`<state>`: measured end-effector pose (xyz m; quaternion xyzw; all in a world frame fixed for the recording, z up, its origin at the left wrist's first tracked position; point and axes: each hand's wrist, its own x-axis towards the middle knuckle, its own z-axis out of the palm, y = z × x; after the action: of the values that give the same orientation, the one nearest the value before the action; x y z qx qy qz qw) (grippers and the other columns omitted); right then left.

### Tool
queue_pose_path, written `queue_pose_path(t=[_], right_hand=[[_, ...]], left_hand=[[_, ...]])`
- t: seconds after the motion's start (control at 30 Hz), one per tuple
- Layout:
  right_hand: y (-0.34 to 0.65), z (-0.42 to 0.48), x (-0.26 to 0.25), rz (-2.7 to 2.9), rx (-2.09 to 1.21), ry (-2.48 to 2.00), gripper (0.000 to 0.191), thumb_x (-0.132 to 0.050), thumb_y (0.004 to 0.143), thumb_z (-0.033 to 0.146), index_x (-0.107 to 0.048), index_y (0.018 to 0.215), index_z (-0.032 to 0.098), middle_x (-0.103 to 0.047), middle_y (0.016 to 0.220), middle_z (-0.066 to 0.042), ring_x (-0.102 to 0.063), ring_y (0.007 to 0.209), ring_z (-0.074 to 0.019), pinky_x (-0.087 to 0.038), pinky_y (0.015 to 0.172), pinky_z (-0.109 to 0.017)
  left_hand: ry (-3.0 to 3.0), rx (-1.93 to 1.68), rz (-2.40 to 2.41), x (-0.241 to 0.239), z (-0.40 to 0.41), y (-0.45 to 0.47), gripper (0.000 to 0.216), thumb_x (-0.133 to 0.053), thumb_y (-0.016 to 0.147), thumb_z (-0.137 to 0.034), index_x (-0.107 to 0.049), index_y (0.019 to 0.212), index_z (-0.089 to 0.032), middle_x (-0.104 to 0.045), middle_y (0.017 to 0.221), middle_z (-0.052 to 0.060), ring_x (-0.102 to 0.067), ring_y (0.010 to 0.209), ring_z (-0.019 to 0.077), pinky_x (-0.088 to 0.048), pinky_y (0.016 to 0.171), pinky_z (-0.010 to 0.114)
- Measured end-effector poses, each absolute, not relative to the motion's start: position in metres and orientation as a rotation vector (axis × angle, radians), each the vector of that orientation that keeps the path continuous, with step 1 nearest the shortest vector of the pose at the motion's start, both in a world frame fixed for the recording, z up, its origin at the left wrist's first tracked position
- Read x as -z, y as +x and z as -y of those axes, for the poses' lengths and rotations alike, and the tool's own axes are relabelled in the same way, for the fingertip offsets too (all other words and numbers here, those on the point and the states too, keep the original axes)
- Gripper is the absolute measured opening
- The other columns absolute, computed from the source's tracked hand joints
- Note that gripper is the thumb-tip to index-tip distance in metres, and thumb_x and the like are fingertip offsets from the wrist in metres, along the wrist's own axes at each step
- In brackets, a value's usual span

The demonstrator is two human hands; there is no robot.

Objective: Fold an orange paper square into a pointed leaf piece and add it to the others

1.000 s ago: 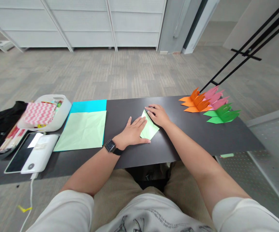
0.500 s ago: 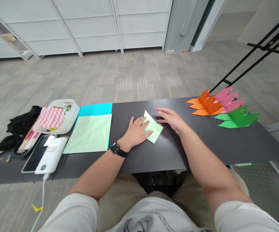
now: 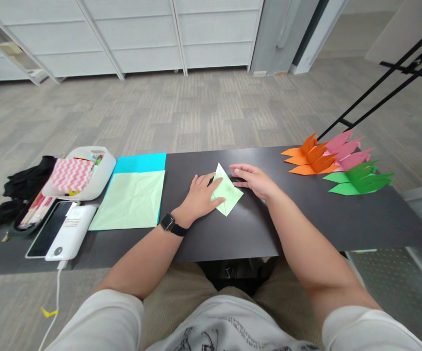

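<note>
A folded light green paper (image 3: 228,192) lies on the dark table (image 3: 254,229) in front of me. My left hand (image 3: 199,197), with a black watch on the wrist, rests on the paper's left side, thumb over its edge and fingers slightly curled. My right hand (image 3: 255,180) lies flat and open on the table, fingertips touching the paper's upper right edge.
Flat light green sheet (image 3: 132,200) on a cyan sheet (image 3: 141,163) lies to the left. Further left are a white basket (image 3: 97,183), a phone (image 3: 46,236), a white power bank (image 3: 71,233) and black cloth (image 3: 28,178). Orange (image 3: 308,158), pink (image 3: 346,151) and green (image 3: 360,179) folded pieces sit at right.
My right hand slid off the paper to its right edge. My left hand went from flat on the paper to holding its left side, and the paper turned slightly.
</note>
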<state>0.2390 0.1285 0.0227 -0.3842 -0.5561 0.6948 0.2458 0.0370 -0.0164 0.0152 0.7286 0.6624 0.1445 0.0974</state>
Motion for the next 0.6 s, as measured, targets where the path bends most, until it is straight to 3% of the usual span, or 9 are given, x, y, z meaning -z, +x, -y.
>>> queue_pose_path(t=[0.17,0.4,0.6], right_hand=[[0.239,-0.130,-0.019,1.503,-1.901,-1.047,0.025,-0.077,0.091,0.031,-0.079,0.116,0.028,-0.073,0.125,-0.007,-0.068,0.113,-0.0218,-0.068,0.096,-0.043],[0.234,-0.128,-0.008,1.612,-1.811,-1.054,0.051,-0.084,0.081,0.028,-0.072,0.131,0.029,-0.065,0.138,-0.009,-0.070,0.107,-0.0198,-0.069,0.088,-0.038],[0.229,-0.125,0.000,1.767,-1.688,-0.969,0.066,-0.076,0.074,0.017,-0.068,0.138,0.028,-0.065,0.141,-0.009,-0.070,0.094,-0.0160,-0.064,0.090,-0.037]], left_hand=[[2.116,-0.499,-1.970,-0.011,0.014,0.035,0.086,-0.070,0.097,-0.056,-0.036,0.168,-0.022,-0.046,0.170,0.017,-0.044,0.155,0.0368,-0.025,0.133,0.065],[2.107,-0.522,-1.983,-0.009,0.012,0.036,0.093,-0.072,0.095,-0.055,-0.030,0.171,-0.021,-0.055,0.160,0.019,-0.051,0.149,0.0381,-0.027,0.131,0.065],[1.990,-0.659,-1.972,-0.008,0.009,0.035,0.096,-0.070,0.097,-0.053,-0.022,0.173,-0.020,-0.053,0.164,0.020,-0.051,0.151,0.0377,-0.029,0.130,0.065]])
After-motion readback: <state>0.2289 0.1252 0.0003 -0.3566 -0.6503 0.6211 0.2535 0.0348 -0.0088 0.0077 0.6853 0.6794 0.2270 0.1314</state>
